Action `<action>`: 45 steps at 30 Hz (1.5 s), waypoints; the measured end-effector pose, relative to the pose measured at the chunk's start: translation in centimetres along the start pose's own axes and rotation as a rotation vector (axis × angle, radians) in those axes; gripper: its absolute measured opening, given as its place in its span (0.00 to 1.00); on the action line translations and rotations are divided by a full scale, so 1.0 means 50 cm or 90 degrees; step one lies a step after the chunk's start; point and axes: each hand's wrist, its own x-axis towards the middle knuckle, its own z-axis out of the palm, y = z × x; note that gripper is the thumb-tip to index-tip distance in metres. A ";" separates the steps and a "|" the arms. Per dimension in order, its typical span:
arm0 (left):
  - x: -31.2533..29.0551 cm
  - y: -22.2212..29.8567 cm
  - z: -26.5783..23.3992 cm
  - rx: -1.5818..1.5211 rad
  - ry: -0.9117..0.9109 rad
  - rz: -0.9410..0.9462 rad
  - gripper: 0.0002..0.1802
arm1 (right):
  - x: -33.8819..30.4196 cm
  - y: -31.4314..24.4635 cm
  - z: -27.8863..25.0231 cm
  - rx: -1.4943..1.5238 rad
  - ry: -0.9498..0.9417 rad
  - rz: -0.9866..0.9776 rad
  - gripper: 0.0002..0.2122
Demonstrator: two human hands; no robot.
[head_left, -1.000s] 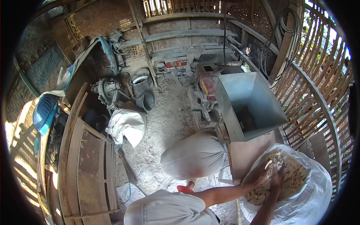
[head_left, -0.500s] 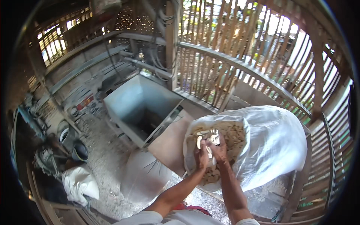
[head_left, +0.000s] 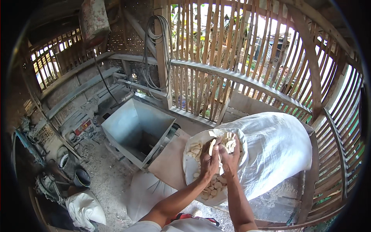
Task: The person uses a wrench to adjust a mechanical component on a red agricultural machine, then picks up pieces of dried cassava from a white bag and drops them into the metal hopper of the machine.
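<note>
A large white woven sack point(head_left: 270, 150) lies on its side, its mouth turned toward me and full of pale dried slices point(head_left: 213, 186). Over that mouth my left hand point(head_left: 210, 160) and my right hand point(head_left: 228, 157) are held together, cupped around a heap of the same pale slices point(head_left: 230, 144). Some pieces stick up past the fingers. Exactly what crop the slices come from cannot be told. Left of the sack stands a square metal hopper point(head_left: 135, 127) with sloping walls and a dark bottom.
A flat board point(head_left: 164, 164) bridges hopper and sack. Below it stands another full sack point(head_left: 145, 193). At left are a dark bucket point(head_left: 82, 178) and a crumpled white sack point(head_left: 85, 208). A slatted wall point(head_left: 232, 58) and a coiled hose point(head_left: 156, 36) are behind.
My cupped hands have lifted slightly with the slices, which now bunch higher between the fingers. The view has tilted up, showing more of the wall and the hanging box.
</note>
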 end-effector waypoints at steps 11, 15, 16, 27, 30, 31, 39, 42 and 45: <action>0.251 0.252 -0.156 0.091 0.082 0.255 0.22 | 0.134 -0.221 0.274 0.244 -0.127 -0.175 0.30; 0.329 0.295 -0.310 0.088 0.117 0.248 0.25 | 0.141 -0.239 0.458 0.349 -0.231 -0.153 0.29; 0.338 0.295 -0.346 0.071 0.122 0.236 0.25 | 0.141 -0.218 0.502 0.347 -0.231 -0.156 0.30; 0.319 0.219 -0.520 0.025 0.193 0.053 0.27 | 0.070 -0.110 0.595 0.252 -0.321 -0.084 0.30; 0.333 0.215 -0.527 0.069 0.223 0.049 0.28 | 0.070 -0.092 0.599 0.216 -0.322 -0.143 0.32; 0.335 0.220 -0.520 0.086 0.228 0.042 0.28 | 0.076 -0.085 0.602 0.198 -0.312 -0.172 0.33; 0.333 0.225 -0.542 0.203 0.245 0.056 0.29 | 0.072 -0.090 0.593 0.182 -0.345 -0.271 0.33; 0.333 0.228 -0.538 0.234 0.252 0.089 0.29 | 0.074 -0.089 0.588 0.196 -0.385 -0.191 0.33; 0.335 0.214 -0.553 0.293 0.261 0.093 0.29 | 0.075 -0.094 0.586 0.177 -0.380 -0.176 0.32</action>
